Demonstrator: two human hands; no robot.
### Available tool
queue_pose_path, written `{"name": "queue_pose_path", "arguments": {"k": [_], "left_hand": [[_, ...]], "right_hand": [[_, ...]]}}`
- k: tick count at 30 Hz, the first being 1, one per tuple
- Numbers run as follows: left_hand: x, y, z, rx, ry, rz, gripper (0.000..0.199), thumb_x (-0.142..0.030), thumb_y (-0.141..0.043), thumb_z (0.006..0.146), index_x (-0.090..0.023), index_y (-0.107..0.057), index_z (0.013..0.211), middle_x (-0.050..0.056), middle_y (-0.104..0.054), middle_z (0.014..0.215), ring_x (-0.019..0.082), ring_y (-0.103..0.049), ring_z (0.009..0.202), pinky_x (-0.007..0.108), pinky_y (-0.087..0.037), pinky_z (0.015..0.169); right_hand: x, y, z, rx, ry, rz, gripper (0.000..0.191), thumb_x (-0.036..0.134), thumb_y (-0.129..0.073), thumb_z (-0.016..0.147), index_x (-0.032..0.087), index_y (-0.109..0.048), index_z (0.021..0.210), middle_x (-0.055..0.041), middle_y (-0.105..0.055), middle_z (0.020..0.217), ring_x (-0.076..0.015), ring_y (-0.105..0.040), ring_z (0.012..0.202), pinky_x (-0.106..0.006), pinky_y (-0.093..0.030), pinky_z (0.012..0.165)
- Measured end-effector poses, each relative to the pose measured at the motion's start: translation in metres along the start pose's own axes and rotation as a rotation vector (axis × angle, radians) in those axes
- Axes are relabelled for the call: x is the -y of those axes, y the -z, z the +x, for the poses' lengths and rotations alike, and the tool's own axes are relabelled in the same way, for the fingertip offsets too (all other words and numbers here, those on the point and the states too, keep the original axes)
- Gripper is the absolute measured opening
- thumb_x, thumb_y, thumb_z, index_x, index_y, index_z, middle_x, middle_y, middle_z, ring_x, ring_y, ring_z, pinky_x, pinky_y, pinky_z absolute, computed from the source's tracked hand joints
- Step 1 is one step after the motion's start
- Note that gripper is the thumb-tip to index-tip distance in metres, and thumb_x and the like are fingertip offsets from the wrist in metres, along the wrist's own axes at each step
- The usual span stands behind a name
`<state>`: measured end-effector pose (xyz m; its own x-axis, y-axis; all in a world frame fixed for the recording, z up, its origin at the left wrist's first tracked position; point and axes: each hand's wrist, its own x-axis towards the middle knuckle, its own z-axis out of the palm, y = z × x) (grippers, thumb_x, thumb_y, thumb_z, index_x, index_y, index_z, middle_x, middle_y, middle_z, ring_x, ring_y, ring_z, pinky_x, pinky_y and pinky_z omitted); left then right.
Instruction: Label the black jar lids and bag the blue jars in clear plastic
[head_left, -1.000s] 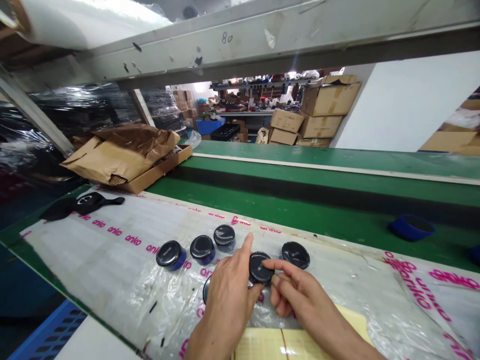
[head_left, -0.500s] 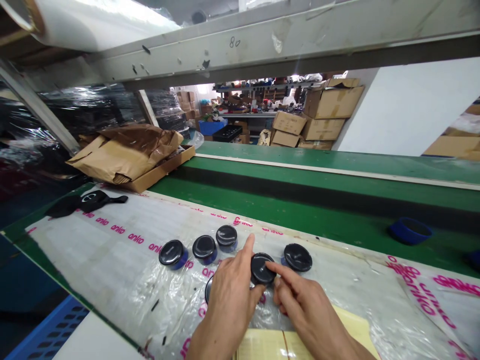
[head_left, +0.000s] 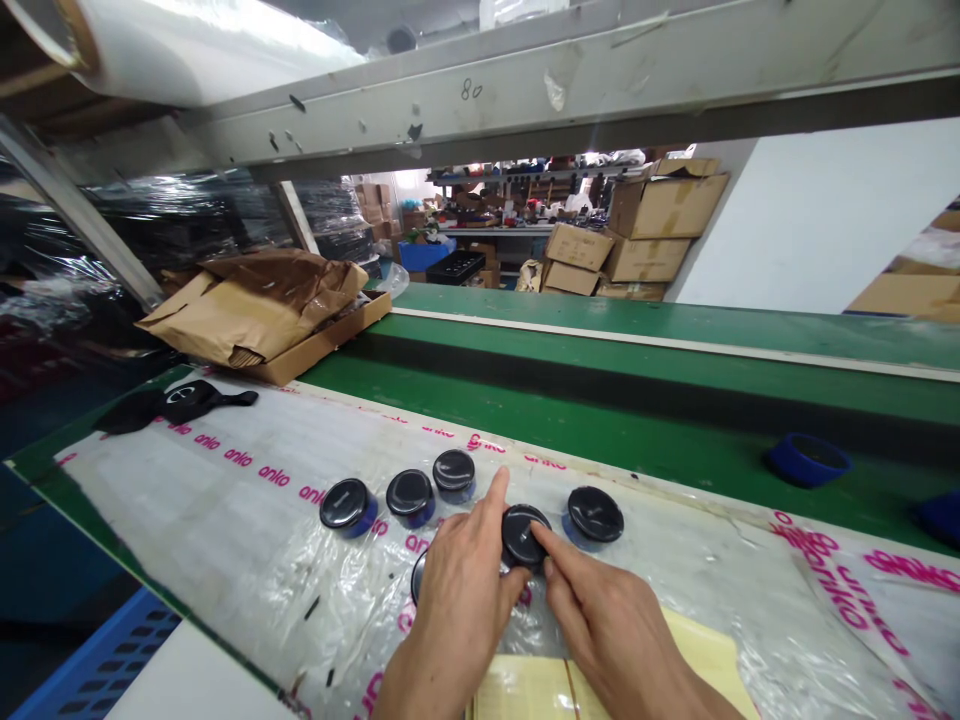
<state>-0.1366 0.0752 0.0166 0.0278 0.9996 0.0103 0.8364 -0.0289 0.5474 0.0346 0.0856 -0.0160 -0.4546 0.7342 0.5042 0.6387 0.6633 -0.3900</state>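
Note:
A small round piece with a glossy black top stands on the plastic sheet between my hands. My left hand closes round its left and near sides, thumb at the near edge, index finger stretched past it. With its index fingertip on the black top, my right hand has its other fingers curled in by the rim. Similar black-topped pieces with blue sides stand around: one on the right, several to the left, such as the one at the back. Another is mostly hidden behind my left hand.
Yellowish paper lies under my wrists. Blue rings rest on the green belt. A shallow cardboard box with brown paper stands at left, near a black strap-like item. A metal beam spans overhead.
My right index finger stays on the black top, while the curled fingers have shifted closer to the rim. The blue rings on the belt have moved left. My left hand holds its place.

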Motion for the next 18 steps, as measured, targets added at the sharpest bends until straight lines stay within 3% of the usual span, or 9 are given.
{"name": "queue_pose_path", "arguments": {"k": [8,18], "left_hand": [[0.0009,-0.0001,0.0004,-0.009,0.0,0.006,0.101,-0.007,-0.071,0.072,-0.028,-0.018,0.156,0.006,-0.061,0.135,0.029,-0.06,0.115,0.043,-0.047,0.099],[-0.0025,0.0038,0.0014,0.032,0.03,-0.009,0.1,-0.008,-0.069,0.072,-0.027,-0.019,0.157,0.005,-0.059,0.139,0.028,-0.059,0.116,0.041,-0.044,0.102]], "right_hand": [[0.002,-0.0021,0.0003,-0.047,0.061,-0.142,0.04,0.016,-0.031,0.099,0.008,-0.062,0.124,-0.0118,-0.078,0.091,-0.0206,-0.074,0.064,-0.028,-0.06,0.051],[0.0031,-0.0032,0.0015,-0.117,0.165,-0.353,0.041,0.022,-0.025,0.106,0.008,-0.06,0.121,-0.0044,-0.069,0.068,-0.0187,-0.066,0.052,-0.028,-0.047,0.045]]}}
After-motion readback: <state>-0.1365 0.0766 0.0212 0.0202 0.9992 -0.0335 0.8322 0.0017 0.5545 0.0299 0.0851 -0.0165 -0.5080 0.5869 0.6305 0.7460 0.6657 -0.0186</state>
